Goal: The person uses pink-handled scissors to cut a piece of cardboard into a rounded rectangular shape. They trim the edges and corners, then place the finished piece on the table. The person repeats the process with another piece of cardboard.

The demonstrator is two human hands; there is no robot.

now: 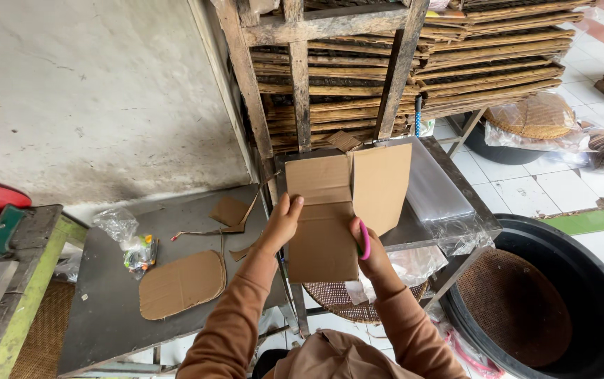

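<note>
Cardboard sheet (330,210) is what you have between both hands, a brown piece with fold creases and two flaps standing up at its far edge, held out in front of you above the gap between the two metal tables. Your left hand (282,221) pinches its left edge, thumb on the near face and fingers (295,202) curled round behind. Your right hand (369,247) sits at the lower right edge, closed around the pink handles of a pair of scissors (364,239); the blades are hidden, so you cannot tell from here whether they are biting into the sheet or just lying against it.

Judging by what lies around, the cutting looks partly done. Left of your left fingers and lower, a rounded cardboard cut-out (181,284) lies flat on the grey table (105,323), with small offcuts (230,210) beyond it, nearer the wall. The sheet in your hands is uncut as far as the picture shows: its outline is all straight edges and square corners.

Further left of that cut-out is a crumpled plastic bag (125,238) with small coloured bits in it. Just beyond your right fingers, a stack of clear plastic sheets (432,186) rests on the second metal table (481,214). Below your right wrist a woven tray (337,298) pokes out from under that table, and well to the right stands a large black tub (597,295) with another woven tray inside. Past the sheet's top edge rises a wooden rack (400,63) loaded with flat woven trays.
</note>
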